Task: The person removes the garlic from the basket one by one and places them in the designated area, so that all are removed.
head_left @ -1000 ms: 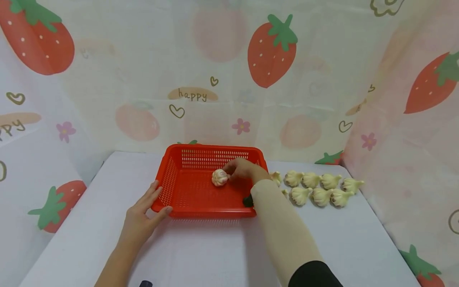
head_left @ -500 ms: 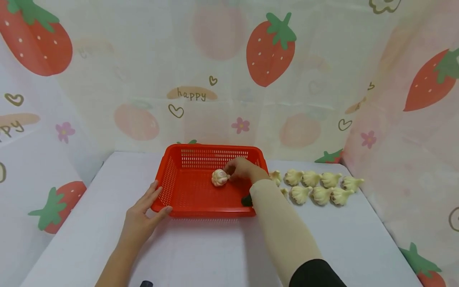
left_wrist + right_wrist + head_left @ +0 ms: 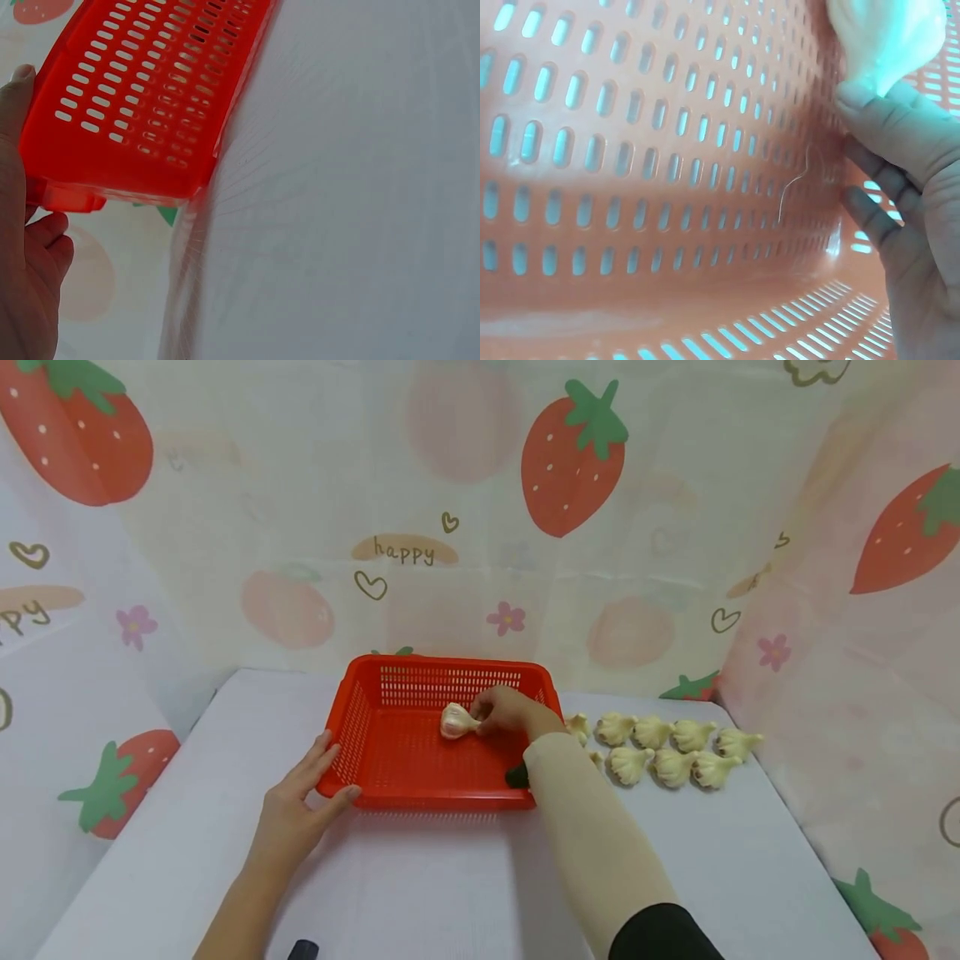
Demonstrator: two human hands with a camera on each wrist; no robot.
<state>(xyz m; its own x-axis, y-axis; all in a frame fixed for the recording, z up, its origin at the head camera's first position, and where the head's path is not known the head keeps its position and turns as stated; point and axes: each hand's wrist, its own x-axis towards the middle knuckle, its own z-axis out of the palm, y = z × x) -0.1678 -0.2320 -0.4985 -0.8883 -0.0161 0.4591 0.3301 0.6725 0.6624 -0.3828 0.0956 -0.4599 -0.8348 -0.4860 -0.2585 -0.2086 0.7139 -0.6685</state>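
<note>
In the head view my right hand (image 3: 510, 710) is inside the red plastic basket (image 3: 442, 803), pinching a garlic bulb (image 3: 456, 722) by its stem. The white bulb lies on its side low in the basket, root end to the left. In the right wrist view the thumb and index finger meet at the stem of the garlic (image 3: 889, 34), beside the slotted wall. My left hand (image 3: 296, 814) holds the basket's near left corner, thumb at the front rim and fingers along the left side. In the left wrist view its fingertips (image 3: 56, 238) curl beneath the rim.
Several garlic bulbs (image 3: 671, 767) lie in two rows on the white tabletop (image 3: 420, 885), right of the basket, their stems pointing right. My right forearm partly hides the nearest ones. A strawberry-print cloth (image 3: 480, 602) stands behind and at both sides. A small dark object (image 3: 303, 950) shows at the front edge.
The garlic bulb has turned in my right fingers, from showing its cloves toward the head camera to lying side-on, stem toward the fingers. My left hand stays at the basket corner.
</note>
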